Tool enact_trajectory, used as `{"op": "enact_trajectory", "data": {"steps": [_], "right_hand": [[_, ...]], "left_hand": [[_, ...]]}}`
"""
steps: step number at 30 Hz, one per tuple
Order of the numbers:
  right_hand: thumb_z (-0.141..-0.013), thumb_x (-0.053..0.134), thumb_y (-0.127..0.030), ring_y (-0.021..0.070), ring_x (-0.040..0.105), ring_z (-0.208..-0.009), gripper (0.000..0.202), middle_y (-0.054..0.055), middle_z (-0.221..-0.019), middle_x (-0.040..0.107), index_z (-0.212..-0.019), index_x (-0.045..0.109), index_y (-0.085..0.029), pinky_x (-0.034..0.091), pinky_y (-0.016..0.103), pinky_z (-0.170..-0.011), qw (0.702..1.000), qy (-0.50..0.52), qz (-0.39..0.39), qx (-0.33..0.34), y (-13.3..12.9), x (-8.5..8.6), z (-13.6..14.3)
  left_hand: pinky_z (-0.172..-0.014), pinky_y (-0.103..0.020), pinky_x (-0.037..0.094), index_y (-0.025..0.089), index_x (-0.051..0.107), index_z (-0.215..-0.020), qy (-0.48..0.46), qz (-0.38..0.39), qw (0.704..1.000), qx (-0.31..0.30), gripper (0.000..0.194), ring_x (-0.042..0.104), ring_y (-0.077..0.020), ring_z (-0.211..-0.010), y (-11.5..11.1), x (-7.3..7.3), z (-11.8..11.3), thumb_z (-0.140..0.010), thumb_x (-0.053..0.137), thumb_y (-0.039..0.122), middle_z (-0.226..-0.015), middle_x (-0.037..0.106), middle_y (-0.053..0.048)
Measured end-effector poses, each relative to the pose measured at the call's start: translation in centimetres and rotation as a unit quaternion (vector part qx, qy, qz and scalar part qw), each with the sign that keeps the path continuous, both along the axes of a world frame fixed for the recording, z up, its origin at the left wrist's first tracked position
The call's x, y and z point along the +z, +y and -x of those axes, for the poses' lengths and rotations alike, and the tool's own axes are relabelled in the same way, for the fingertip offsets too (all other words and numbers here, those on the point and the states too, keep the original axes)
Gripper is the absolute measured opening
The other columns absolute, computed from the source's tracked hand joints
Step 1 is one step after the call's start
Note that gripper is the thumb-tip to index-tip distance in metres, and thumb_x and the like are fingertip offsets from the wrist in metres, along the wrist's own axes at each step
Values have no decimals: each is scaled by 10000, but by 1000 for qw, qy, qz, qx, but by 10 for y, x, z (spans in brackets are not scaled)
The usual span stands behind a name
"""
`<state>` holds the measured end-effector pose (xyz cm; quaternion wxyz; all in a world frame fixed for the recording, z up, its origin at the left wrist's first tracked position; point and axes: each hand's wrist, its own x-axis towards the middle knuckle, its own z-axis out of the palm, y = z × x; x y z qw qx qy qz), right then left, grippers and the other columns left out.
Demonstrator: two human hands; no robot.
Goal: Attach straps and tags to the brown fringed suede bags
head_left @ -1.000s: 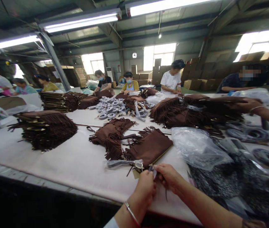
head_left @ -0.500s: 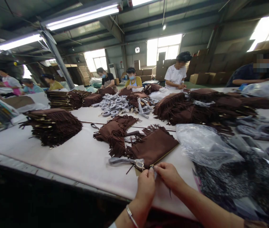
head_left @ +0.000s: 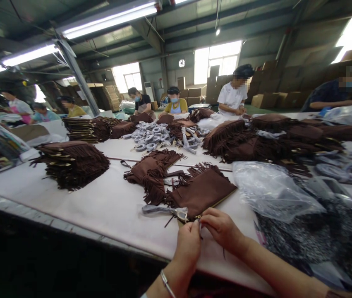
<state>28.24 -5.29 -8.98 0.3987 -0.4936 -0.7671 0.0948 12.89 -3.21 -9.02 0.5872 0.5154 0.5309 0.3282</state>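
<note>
A brown fringed pouch (head_left: 205,188) lies flat on the white table, its gold-edged zip side toward me. At its near corner, by the gold zip end, my left hand (head_left: 189,240) is closed in a pinch. My right hand (head_left: 222,227) pinches right beside it, fingertips almost touching the left's. A thin dark strip, seemingly the zipper pull, is between the fingertips, mostly hidden; a dark end hangs below the right hand. Left of the hands lies a plastic-wrapped strap (head_left: 165,212) with a metal clasp. Behind the pouch rests another brown fringed pouch (head_left: 147,169).
A stack of fringed pouches (head_left: 75,165) stands on the left. Wrapped straps (head_left: 151,136) are heaped mid-table, with more pouches (head_left: 234,140) at right. A clear plastic bag (head_left: 271,188) lies right of my hands. Several co-workers, one in a white shirt (head_left: 230,97), work across the table.
My right hand has shifted slightly up and turned at the zip end, its fingers more curled. The left hand has moved slightly left. The pouch lies practically where it was.
</note>
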Motion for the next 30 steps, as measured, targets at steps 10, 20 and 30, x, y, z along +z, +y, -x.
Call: {"op": "enact_trajectory", "data": {"steps": [10, 20, 30], "right_hand": [[-846, 508, -56, 149, 588, -772, 192, 39, -822, 625, -823, 652, -182, 461, 237, -720, 993, -71, 79, 59, 18, 34, 0], [-842, 525, -87, 154, 588, -763, 161, 35, -825, 611, -836, 653, -185, 457, 246, -700, 988, -90, 125, 34, 19, 37, 2], [-942, 485, -239, 171, 630, -811, 174, 50, -875, 658, -930, 656, -209, 500, 274, -741, 993, -8, 86, -79, -40, 43, -46]], "left_hand": [[-603, -292, 325, 180, 564, -765, 110, -170, 978, -56, 459, 527, -176, -658, -15, 2, 4, -958, 303, 503, -710, 623, -60], [-589, -299, 302, 178, 565, -709, 136, -146, 979, -44, 389, 515, -180, -637, -9, 3, 0, -933, 360, 421, -661, 611, -62], [-505, -263, 312, 123, 687, -774, 6, -14, 1000, 5, 511, 418, -138, -514, 6, -5, 7, -772, 549, 615, -507, 467, 18]]}}
